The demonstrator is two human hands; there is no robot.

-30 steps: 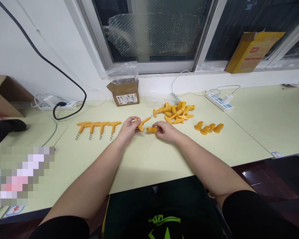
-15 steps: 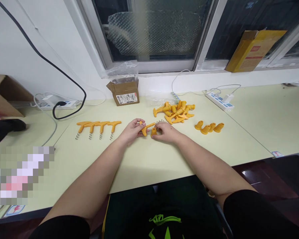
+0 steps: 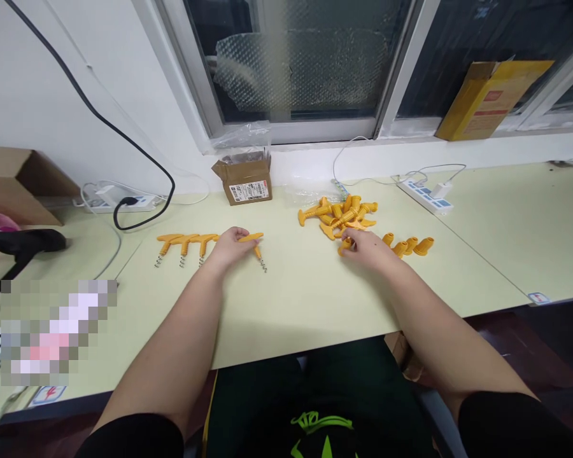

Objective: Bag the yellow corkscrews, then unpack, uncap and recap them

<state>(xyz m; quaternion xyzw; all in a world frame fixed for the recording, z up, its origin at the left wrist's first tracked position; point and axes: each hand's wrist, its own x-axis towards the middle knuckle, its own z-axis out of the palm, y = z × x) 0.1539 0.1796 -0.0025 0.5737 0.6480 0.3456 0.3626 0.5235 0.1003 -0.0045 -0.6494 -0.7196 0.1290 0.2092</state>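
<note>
The two hands have moved apart since the earlier frame: the left hand [image 3: 233, 249] has gone left with its yellow corkscrew [image 3: 258, 250], and the right hand [image 3: 367, 249] has gone right with its yellow sleeve [image 3: 344, 247]. The left grip is closed on the corkscrew's crosswise handle, the metal spiral pointing toward the near edge. The right grip is narrow, its fingers around the sleeve, just left of the standing sleeves [image 3: 424, 246].

On the left of the worktop [image 3: 286, 312], a row of corkscrews [image 3: 184, 245] lies with spirals toward the near side; the left hand partly hides its right end. A mixed yellow pile [image 3: 348, 217] lies beyond the right hand, farther back. A small open cardboard box [image 3: 247, 181] stands near the wall, left of the pile, and a white power strip [image 3: 426, 196] lies at the far right.
</note>
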